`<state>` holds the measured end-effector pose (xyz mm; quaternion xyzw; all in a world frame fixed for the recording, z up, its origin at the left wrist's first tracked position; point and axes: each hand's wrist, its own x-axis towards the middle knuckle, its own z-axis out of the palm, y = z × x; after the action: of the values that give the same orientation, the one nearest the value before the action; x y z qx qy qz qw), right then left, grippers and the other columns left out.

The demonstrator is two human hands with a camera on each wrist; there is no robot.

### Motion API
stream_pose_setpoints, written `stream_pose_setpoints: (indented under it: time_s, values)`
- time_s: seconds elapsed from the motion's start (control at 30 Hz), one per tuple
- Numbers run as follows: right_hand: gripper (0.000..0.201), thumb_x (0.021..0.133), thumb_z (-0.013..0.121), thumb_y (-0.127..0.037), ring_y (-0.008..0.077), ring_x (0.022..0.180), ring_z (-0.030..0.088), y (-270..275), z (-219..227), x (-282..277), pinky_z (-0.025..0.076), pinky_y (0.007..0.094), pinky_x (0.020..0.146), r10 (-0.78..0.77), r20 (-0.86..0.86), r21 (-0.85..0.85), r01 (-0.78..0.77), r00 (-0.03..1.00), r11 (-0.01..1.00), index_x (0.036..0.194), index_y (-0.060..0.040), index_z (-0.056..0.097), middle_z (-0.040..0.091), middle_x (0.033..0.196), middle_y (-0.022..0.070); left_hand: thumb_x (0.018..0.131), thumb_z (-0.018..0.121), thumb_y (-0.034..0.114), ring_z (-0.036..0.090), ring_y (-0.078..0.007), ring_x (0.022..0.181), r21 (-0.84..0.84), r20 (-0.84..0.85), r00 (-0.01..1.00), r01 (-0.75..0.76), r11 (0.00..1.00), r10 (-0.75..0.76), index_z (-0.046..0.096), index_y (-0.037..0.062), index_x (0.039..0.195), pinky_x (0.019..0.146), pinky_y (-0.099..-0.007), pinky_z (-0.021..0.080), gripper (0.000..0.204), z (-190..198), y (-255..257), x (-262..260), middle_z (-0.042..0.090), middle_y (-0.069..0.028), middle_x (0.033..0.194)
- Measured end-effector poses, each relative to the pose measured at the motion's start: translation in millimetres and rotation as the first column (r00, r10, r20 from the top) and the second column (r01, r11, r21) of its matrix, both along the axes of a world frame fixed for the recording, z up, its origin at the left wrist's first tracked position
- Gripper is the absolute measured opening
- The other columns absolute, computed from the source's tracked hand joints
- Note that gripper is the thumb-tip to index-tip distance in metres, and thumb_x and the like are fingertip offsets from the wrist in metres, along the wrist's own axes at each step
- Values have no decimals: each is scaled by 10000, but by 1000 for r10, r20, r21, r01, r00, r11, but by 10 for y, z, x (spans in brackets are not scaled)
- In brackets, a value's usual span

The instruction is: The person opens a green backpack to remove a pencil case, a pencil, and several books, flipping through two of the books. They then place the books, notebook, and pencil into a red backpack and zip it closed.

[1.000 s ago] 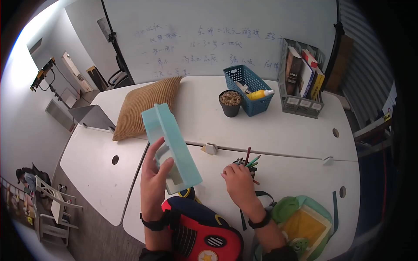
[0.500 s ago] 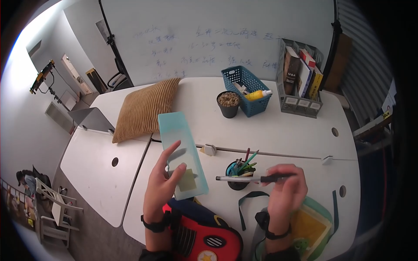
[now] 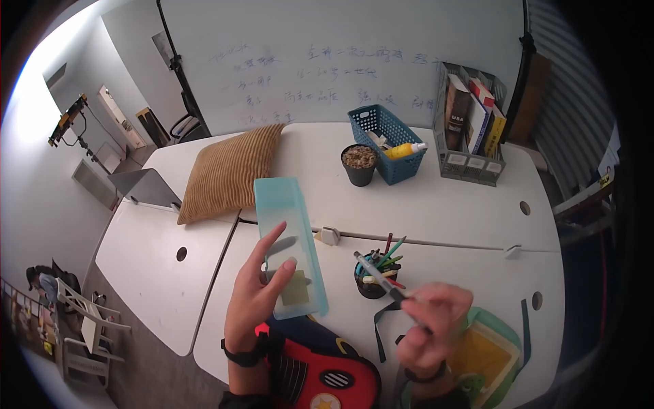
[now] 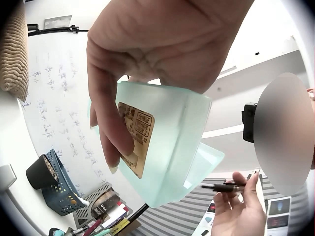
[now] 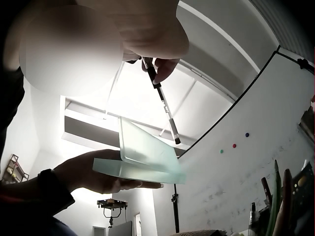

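Note:
My left hand point(image 3: 255, 296) grips a pale teal, see-through pencil box point(image 3: 278, 198), thumb and fingers on either side of it. Its lid stands open in both wrist views, and a tan printed label point(image 4: 143, 142) shows on its outside near my fingers. In my right hand point(image 3: 436, 317), fingers and thumb pinch a pen point(image 3: 378, 274) with a clear barrel and black ends. The pen slants up and left, overlapping the black pen cup point(image 3: 371, 290) in the head view. That cup holds several pencils and pens and stands on the white table.
A red and navy bag point(image 3: 327, 371) lies below the left hand, a green and yellow bag point(image 3: 501, 341) by the right. Farther back are a brown cushion point(image 3: 231, 174), a potted plant point(image 3: 359, 174), a blue basket point(image 3: 402, 167) and a grey book rack point(image 3: 470, 167).
My right hand has moved from the pen cup toward the right and nearer me, bringing out the pen, which has since tilted. My left hand has turned the pencil box so its inside faces up.

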<state>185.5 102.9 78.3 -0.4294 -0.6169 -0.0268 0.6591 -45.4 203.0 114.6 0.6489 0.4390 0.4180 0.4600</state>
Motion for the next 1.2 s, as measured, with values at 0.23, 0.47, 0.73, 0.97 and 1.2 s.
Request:
stream_pose_setpoints:
  time_s: [0.23,0.47,0.73,0.97,1.2]
  values:
    - [349,946,635,-443,193,686,520,-38,19,111,439,313,572,311,-396,377,-157,864,913,944,-101,700,523,829,55,980,628,175,591,-178,1139,25,-32,999,-34,999,35,421,36,1497,941,-311,502,574,23,-23,23,555,-182,1369]
    - [271,847,770,-355,155,634,539,-25,141,-254,434,278,520,260,395,64,-309,881,949,949,-110,714,527,777,1,1055,508,284,563,-211,1224,77,-150,987,-40,996,51,394,70,1524,1008,-326,457,528,-76,-17,17,554,-193,1402]
    - [271,782,805,-212,135,617,526,175,-90,-434,427,256,500,-153,478,90,124,865,988,1033,-123,754,540,760,-25,1070,463,212,528,-226,1284,143,-104,991,-66,988,81,355,72,1544,1047,-331,413,506,-217,-103,-28,551,-209,1410]
    - [285,791,798,-136,183,543,482,192,-88,-389,386,320,463,-260,456,6,289,851,957,1069,-91,752,510,649,0,1061,469,174,556,-277,1262,110,-56,997,-45,993,52,329,74,1550,1041,-345,419,518,-301,-174,-52,550,-223,1400]
    - [184,854,757,-161,221,556,566,302,-179,-324,450,341,498,-305,467,-149,414,830,898,1015,-80,717,601,648,38,1045,486,130,613,-214,1096,133,-42,998,-30,991,35,345,63,1531,944,-321,480,510,-621,-54,237,597,-203,1299]
